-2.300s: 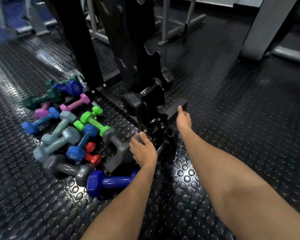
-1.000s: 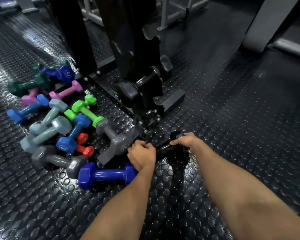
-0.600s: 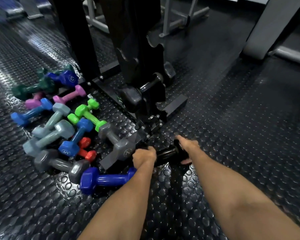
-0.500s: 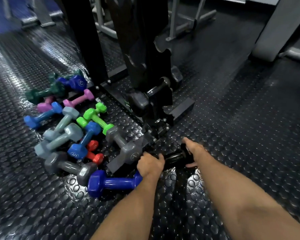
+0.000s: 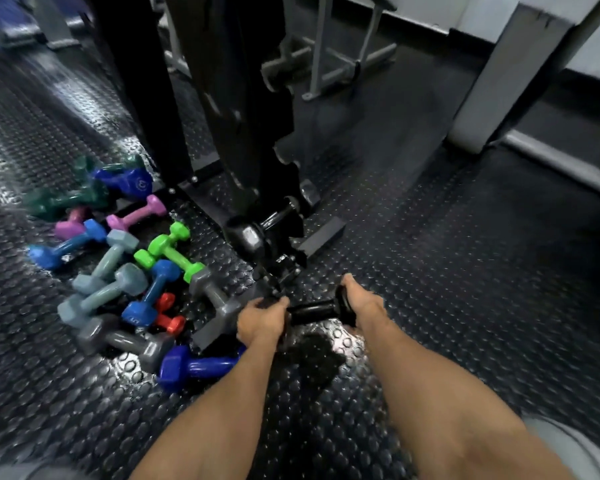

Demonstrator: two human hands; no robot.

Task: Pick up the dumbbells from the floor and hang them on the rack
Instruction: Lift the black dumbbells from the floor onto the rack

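Low beside the black rack [image 5: 257, 140], a black dumbbell [image 5: 312, 310] hangs just above the studded floor [image 5: 465, 271], left hand [image 5: 260, 322] and right hand [image 5: 364, 303] clasping its 2 ends; keeping it level should ease racking.

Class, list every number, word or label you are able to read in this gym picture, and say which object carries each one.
"5": on the end face of the blue dumbbell lying beside the red dumbbell.
A circled mark on the end of the dark blue dumbbell near the rack: possibly "3", too blurred to be sure.
Nothing else readable; the black dumbbell held by both hands shows no legible marking.
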